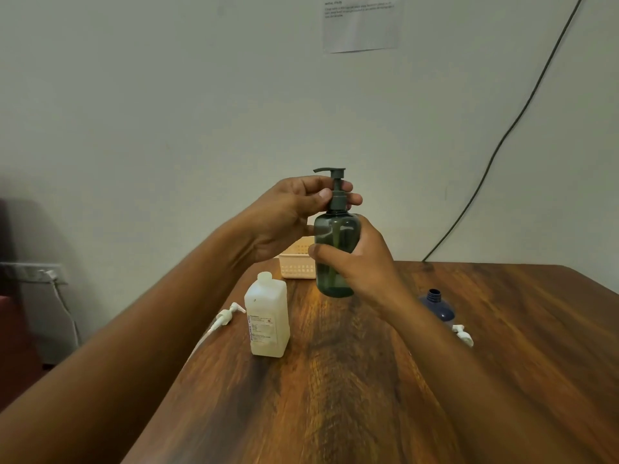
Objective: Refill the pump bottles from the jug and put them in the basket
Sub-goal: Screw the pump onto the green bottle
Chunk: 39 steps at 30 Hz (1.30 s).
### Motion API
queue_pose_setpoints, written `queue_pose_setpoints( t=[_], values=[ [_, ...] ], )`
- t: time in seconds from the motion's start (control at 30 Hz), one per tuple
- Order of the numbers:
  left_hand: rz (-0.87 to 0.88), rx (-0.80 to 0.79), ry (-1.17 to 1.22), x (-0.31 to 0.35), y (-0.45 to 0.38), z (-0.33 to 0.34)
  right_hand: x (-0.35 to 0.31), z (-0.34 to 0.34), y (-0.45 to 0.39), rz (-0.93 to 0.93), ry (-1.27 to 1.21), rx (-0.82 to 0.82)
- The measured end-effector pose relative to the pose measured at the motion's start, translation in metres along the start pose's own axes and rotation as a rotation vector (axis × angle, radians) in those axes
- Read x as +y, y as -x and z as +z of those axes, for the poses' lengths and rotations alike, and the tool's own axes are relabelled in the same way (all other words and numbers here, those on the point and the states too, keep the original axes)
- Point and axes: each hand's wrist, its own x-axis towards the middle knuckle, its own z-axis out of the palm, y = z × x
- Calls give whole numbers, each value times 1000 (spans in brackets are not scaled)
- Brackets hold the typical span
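A dark green pump bottle (336, 244) is held upright above the table. My right hand (363, 262) grips its body from the right. My left hand (294, 209) pinches the collar of its dark pump head (336, 192). A white translucent jug (268, 321), with its mouth uncapped, stands on the table below and to the left. A dark blue bottle (438, 304) with an open neck stands behind my right forearm. A white pump (227, 316) lies left of the jug, and another white pump (464, 333) lies near the blue bottle. A pale peach basket (296, 266) sits at the far table edge, partly hidden by my hands.
The wooden table (368, 380) ends near the wall. A black cable (502, 142) runs down the wall to the table's far edge. A paper sheet (361, 21) hangs on the wall. A power strip (33, 272) is mounted at the left.
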Motion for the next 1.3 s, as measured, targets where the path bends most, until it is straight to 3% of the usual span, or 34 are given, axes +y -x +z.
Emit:
queue_pose_setpoints(
  t=[0.23, 0.47, 0.53, 0.7, 0.8, 1.03, 1.3],
  values=[
    [140, 358, -136, -4, -2, 17, -7, 2, -3, -25, 45, 16],
    [-1, -79, -20, 4, 2, -1, -5, -4, 3, 1, -29, -29],
    [-5, -63, -53, 5, 1, 1, -6, -4, 3, -2, -19, -16],
    [137, 309, -233, -1, 0, 17, -6, -2, 2, -1, 43, 22],
    [155, 362, -306, -5, -1, 20, -4, -1, 4, -10, 65, 11],
    [92, 142, -181, -4, 2, 10, 2, -8, 11, 18, 19, -87],
    [117, 12, -59, -5, 3, 8, 4, -17, 11, 109, -167, -230]
  ],
)
